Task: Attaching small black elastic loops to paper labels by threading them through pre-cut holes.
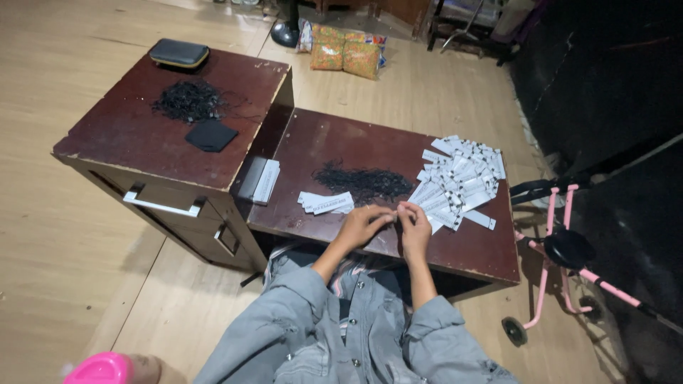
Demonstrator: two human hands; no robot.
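Your left hand (361, 225) and right hand (415, 222) meet near the front edge of the low table (334, 142), a dark reddish-brown slab with a worn, scuffed sheen. Fingertips of both hands are pinched together and nearly touching each other; whatever they grip is too small and dim to make out, so you cannot tell what is clamped between them. Just beyond your knuckles lies a loose heap of black strings (363, 182), thin and tangled, flat on the tabletop. Left of it, a short fan of white paper tags (326, 203), narrow rectangles with dark print. To the right, a much larger scattered pile of tags (459, 181), same white strips, overlapping at all angles, one lying apart at the near right. On the left stands a taller cabinet (142, 135) of the same dark wood, chipped along the edges, with a metal drawer handle. On its top: a second wiry black tangle (188, 99), a flat black pouch (210, 135), and a rounded dark zip case (178, 52) at the far corner. A flat grey box (257, 180) rests against the cabinet's side on the table. Your grey denim sleeves (284, 313) fill the lower view. A pink metal frame (562, 249) with small wheels stands right of the table.
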